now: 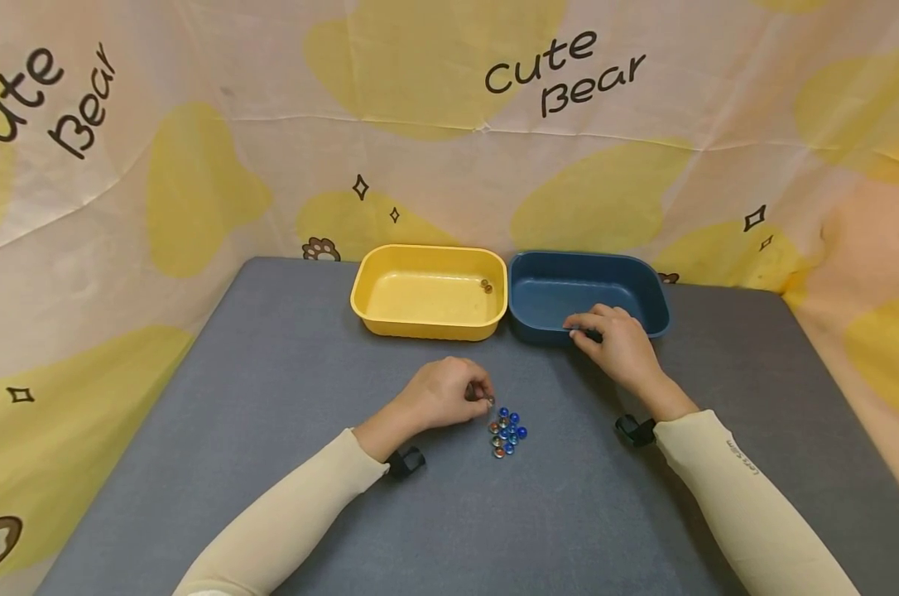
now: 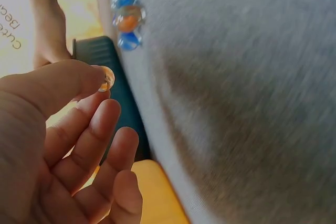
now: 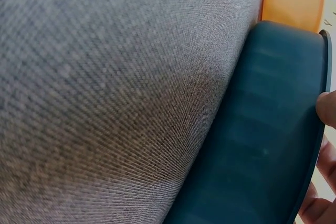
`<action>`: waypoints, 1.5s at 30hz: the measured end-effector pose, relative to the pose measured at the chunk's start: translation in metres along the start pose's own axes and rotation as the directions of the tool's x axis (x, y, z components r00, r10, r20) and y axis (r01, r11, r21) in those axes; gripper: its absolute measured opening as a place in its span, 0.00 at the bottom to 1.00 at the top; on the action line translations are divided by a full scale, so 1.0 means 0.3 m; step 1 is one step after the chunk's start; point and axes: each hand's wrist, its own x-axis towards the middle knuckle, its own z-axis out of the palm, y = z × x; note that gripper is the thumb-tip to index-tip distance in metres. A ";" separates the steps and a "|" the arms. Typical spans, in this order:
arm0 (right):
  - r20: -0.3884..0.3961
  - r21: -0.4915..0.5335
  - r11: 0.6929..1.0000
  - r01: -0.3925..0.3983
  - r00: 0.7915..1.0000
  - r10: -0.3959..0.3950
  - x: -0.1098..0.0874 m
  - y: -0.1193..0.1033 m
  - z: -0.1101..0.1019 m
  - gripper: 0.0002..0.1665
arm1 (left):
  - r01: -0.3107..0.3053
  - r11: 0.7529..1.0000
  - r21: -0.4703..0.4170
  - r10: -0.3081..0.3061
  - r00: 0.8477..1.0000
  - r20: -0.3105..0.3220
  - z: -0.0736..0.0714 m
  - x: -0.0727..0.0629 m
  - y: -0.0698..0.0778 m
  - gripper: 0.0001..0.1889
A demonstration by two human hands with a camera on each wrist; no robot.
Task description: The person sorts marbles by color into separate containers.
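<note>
My left hand [image 1: 449, 396] pinches a small clear marble with amber tones [image 2: 107, 78] between thumb and forefinger; its other fingers curl loosely. Right beside that hand, a cluster of blue and orange glass marbles [image 1: 504, 433] lies on the grey cloth. My right hand [image 1: 619, 343] is at the near rim of the blue bin [image 1: 589, 260], thumb on the outer side and fingers over the inside. From the right wrist view, the thumb [image 3: 326, 109] overlaps the rim. Whether those fingers grip the rim or hold something small is hidden.
A yellow bin [image 1: 429, 327] stands to the left of the blue one, almost touching it, with a couple of brownish marbles [image 1: 487, 286] in its right end. Behind both bins hangs a printed cloth [image 1: 449, 182]. Grey cloth [image 1: 286, 372] covers the table.
</note>
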 end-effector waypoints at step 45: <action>0.008 -0.014 1.000 0.015 1.000 -0.015 -0.003 0.000 -0.005 0.09 | 0.157 0.987 0.023 -0.152 0.978 -0.141 -0.353 0.126 -0.169 0.06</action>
